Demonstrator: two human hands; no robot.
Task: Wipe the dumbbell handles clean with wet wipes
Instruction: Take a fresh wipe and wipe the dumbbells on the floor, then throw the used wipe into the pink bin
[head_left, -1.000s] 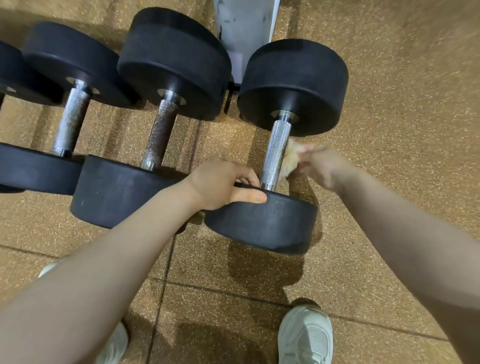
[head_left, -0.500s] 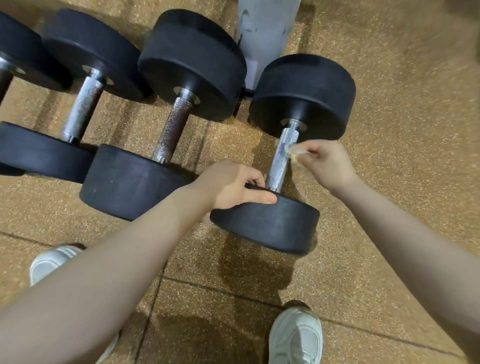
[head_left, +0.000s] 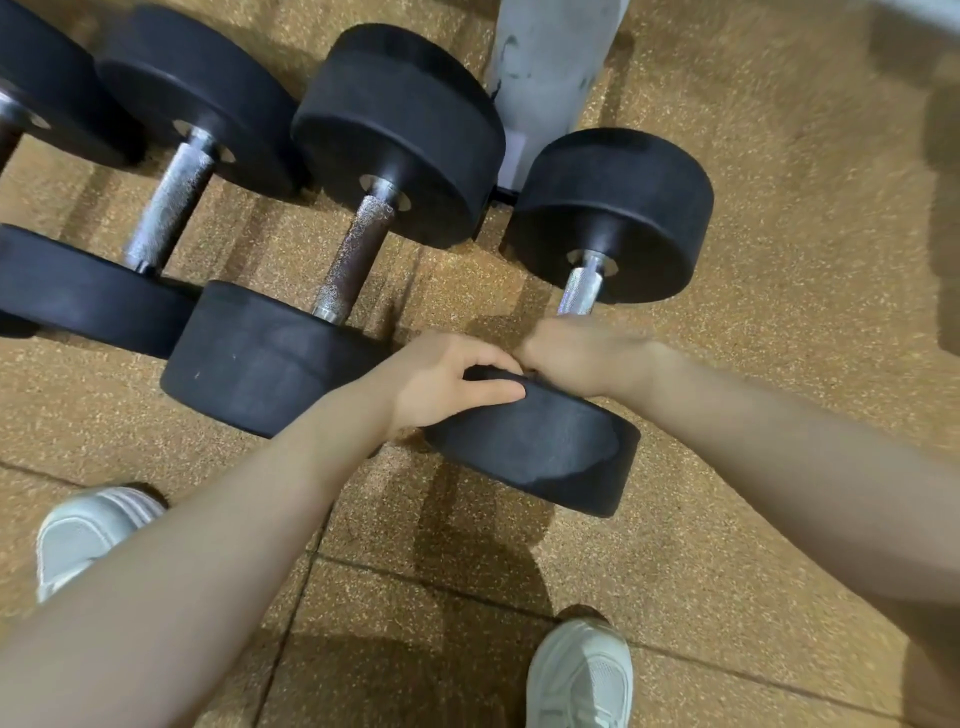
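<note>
Speckled tan rubber floor (head_left: 779, 218) carries black dumbbells (head_left: 395, 156), a grey post (head_left: 545, 67), white shoes (head_left: 579, 675).

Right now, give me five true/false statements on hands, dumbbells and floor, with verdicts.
1. The left hand grips the near head of the right-most dumbbell. True.
2. The right hand is at the near end of that dumbbell's handle. True.
3. The dumbbells sit on a rack. False: they lie on the speckled floor.
4. The middle dumbbell's handle looks darker than the others. True.
5. The wipe is plainly visible. False: the right hand hides it.
</note>
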